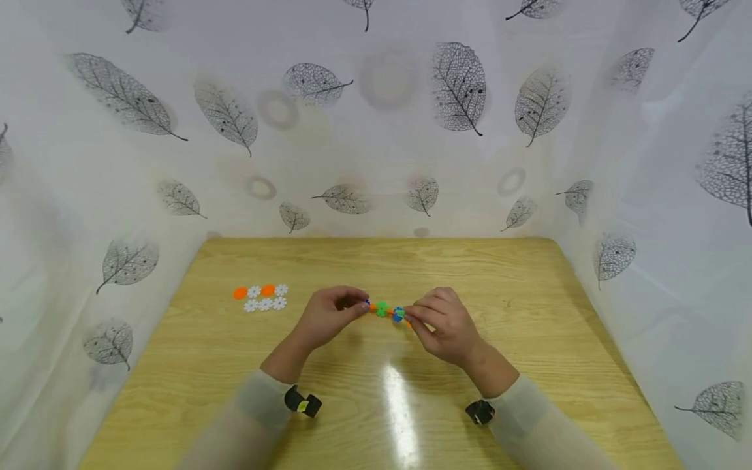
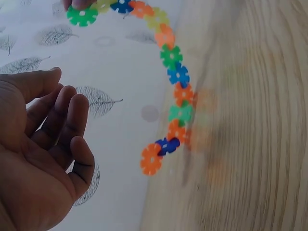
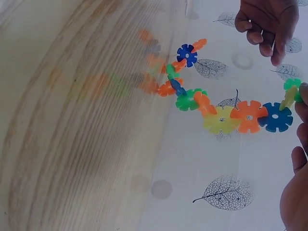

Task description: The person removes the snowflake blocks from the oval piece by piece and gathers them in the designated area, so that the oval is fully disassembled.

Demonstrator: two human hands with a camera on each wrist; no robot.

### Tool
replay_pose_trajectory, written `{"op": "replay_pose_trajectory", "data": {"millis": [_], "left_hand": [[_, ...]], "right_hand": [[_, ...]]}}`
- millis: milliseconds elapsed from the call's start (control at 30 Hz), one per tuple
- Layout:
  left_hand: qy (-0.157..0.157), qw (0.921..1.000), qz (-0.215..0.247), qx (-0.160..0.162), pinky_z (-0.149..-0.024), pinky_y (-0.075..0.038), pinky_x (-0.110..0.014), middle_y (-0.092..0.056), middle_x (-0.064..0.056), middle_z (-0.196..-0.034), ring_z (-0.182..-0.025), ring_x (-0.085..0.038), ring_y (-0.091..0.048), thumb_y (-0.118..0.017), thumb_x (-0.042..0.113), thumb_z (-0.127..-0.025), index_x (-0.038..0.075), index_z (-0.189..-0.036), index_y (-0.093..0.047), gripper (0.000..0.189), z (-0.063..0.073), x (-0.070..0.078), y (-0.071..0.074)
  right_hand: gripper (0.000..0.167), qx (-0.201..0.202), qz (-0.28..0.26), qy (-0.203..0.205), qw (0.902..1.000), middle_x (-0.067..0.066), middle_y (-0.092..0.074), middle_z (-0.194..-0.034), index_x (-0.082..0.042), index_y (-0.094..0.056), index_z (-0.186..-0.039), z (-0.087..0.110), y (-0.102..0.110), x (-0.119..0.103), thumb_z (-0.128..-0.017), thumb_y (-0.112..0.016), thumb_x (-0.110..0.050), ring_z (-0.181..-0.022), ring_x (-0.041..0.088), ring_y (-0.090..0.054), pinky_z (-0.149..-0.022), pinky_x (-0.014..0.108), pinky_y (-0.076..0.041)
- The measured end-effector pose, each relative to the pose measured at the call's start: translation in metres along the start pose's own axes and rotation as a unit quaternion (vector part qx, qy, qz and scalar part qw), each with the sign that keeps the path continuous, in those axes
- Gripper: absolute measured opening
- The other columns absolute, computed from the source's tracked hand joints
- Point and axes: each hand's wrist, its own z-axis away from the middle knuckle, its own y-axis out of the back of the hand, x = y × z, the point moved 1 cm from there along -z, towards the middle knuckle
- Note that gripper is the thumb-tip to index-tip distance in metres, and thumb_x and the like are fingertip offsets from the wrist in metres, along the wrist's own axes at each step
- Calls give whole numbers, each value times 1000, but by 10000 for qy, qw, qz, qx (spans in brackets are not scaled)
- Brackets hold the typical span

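Observation:
A curved chain of slotted flower-shaped plastic discs point(image 1: 382, 309) in orange, green, blue and yellow hangs over the table. My right hand point(image 1: 446, 324) pinches its green end disc point(image 2: 81, 16), next to a yellow one. From there the chain bends down to an orange disc point(image 2: 151, 159) at its loose end. My left hand point(image 1: 329, 318) is beside the chain and overlaps its far end in the head view. Both wrist views show that left hand point(image 2: 45, 130) apart from the discs, its fingers loosely bent with nothing between them.
On the left of the wooden table point(image 1: 511, 274) lie two rows of loose pieces, orange discs point(image 1: 240, 293) and white flower-shaped discs point(image 1: 265, 304). A white curtain point(image 1: 388, 150) printed with leaves encloses the back and sides. Dark straps point(image 1: 303, 401) sit at both wrists.

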Motion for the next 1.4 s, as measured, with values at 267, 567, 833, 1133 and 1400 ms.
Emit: {"op": "replay_pose_trajectory", "data": {"millis": [267,567,833,1133,1400], "left_hand": [[-288,9994,-86,-170,-69,-56,-32,-74,-1,-101,-87,-21,-68,-80,21,-94,17,-111,-78,18,-5,7,-19],[-374,9990,-133,-225,-67,-53,-33,-73,-12,-106,-86,-20,-67,-81,19,-93,12,-107,-79,16,-5,12,-28],[-533,9980,-203,-286,-67,-54,-33,-73,7,-97,-85,-16,-67,-81,26,-94,23,-100,-81,7,-6,13,-32],[-628,9974,-167,-311,-66,-52,-32,-74,7,-93,-82,-16,-66,-79,29,-95,23,-100,-81,9,-7,14,-34],[-430,9986,-135,-293,-66,-53,-32,-74,8,-91,-82,-16,-67,-78,22,-96,20,-100,-80,5,-7,18,-32]], "right_hand": [[13,-24,-58,-49,10000,1,-75,-87,-5,-80,-97,-2,-1,-2,-97,-72,-14,-75,19,-64,-70,39,-48],[14,-23,-125,-18,9999,1,-76,-87,-4,-80,-96,-3,-2,-3,-97,-72,-15,-74,19,-64,-70,39,-49],[21,-3,-130,1,9999,1,-76,-86,-4,-80,-95,-6,-3,-5,-101,-69,-21,-74,19,-65,-70,39,-50],[21,-13,-117,12,9999,1,-76,-87,-5,-80,-95,-7,-4,-5,-102,-69,-22,-73,18,-64,-69,39,-50],[21,-18,-136,-127,9998,3,-76,-90,-2,-79,-99,-3,-4,-3,-95,-77,-23,-79,22,-66,-74,43,-50]]}}
